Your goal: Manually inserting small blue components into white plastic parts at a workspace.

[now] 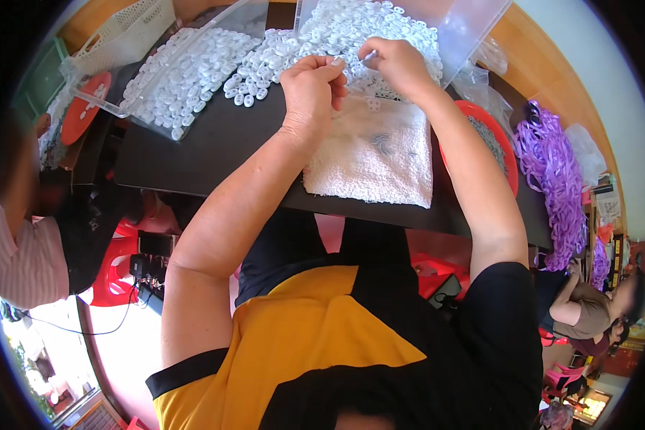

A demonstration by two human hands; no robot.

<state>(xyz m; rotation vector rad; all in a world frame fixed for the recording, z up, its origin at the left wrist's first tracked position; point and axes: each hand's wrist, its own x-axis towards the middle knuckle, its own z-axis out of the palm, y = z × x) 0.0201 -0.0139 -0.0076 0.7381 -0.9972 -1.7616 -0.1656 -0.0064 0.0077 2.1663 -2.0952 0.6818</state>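
Observation:
Over the far side of a dark table (215,158), my left hand (312,89) is closed, thumb and fingertips pinching a small white plastic piece (337,62). Just right of it, my right hand (398,66) is closed in a pinch; a small pale thing shows at its fingertips, too small to name. The hands are close but apart. Beyond them lies a big heap of small white oval plastic pieces (365,25), each with an opening. Below the hands, a folded white towel (369,161) lies at the table's near edge. A few small pieces rest on its far edge.
A see-through bin of white pieces (186,68) tips toward the table at left, beside a red lid (86,107) and white basket (125,32). At right are a red bowl (510,154) with small grey pieces and bundled purple straps (552,172). Other people sit at both sides.

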